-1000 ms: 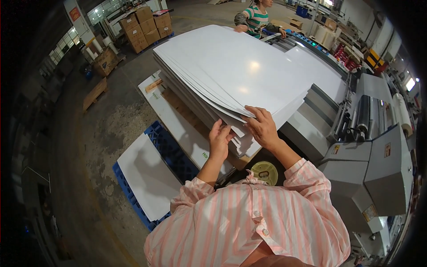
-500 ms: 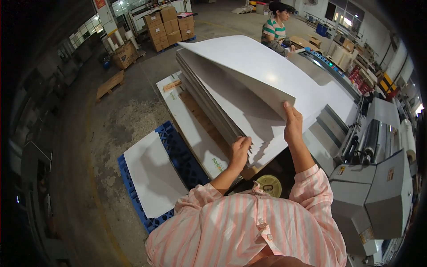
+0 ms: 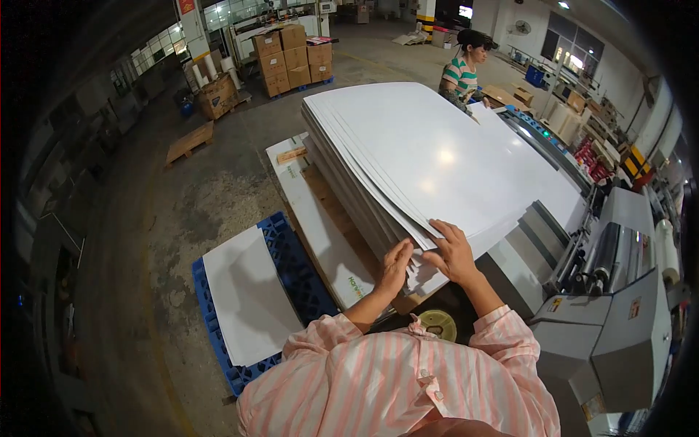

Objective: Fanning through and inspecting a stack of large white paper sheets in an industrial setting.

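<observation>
A tall stack of large white sheets [image 3: 386, 156] stands in front of me, its top sheets slightly fanned and uneven along the left side and near corner. My right hand [image 3: 454, 255] lies at that near corner, fingers stretched over the top sheet and thumb spread away from them. Just left of it, my left hand [image 3: 394, 271] rests against the stack's edge with its fingers extended and together; nothing shows gripped in it. Ragged sheet corners [image 3: 424, 277] stick out between the two hands.
Right of the stack stands a grey machine with rollers [image 3: 604, 247]. At left, a blue pallet [image 3: 291, 269] bears smaller white sheets [image 3: 247, 291]. A co-worker [image 3: 462, 76] in a striped top is at the far side. Cardboard boxes [image 3: 295, 58] and a wooden pallet [image 3: 191, 142] stand beyond.
The lifted top sheet has come down flat onto the stack. My right hand let go of its raised corner and moved left and down. My left hand's fingers have straightened at the edge.
</observation>
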Demonstrator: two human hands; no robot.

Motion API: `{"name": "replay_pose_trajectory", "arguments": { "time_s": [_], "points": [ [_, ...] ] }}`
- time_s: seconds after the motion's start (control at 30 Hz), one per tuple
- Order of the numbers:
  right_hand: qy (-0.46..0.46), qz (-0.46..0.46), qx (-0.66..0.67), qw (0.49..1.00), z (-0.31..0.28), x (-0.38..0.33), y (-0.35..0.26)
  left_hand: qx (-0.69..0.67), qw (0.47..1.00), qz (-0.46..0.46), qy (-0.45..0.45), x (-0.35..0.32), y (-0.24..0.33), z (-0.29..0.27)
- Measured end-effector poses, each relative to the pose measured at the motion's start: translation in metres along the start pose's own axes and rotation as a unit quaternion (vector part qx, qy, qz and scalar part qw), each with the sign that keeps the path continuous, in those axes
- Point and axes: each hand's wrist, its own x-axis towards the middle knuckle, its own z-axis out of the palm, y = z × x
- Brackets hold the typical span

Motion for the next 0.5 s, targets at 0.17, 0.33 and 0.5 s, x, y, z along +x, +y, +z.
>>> {"name": "replay_pose_trajectory", "arguments": {
  "time_s": [0.17, 0.33, 0.5],
  "points": [
    [0.126, 0.389, 0.452, 0.793, -0.004, 0.021, 0.018, 0.069, 0.992, 0.033, -0.096, -0.003, 0.014, -0.002],
    [0.184, 0.148, 0.194, 0.952, -0.005, 0.02, 0.005, -0.122, 0.99, -0.051, -0.049, -0.002, 0.015, -0.011],
    [-0.018, 0.052, -0.002, 0.998, 0.002, 0.0, 0.003, -0.146, 0.987, -0.046, -0.04, 0.003, 0.015, -0.006]
  ]
}}
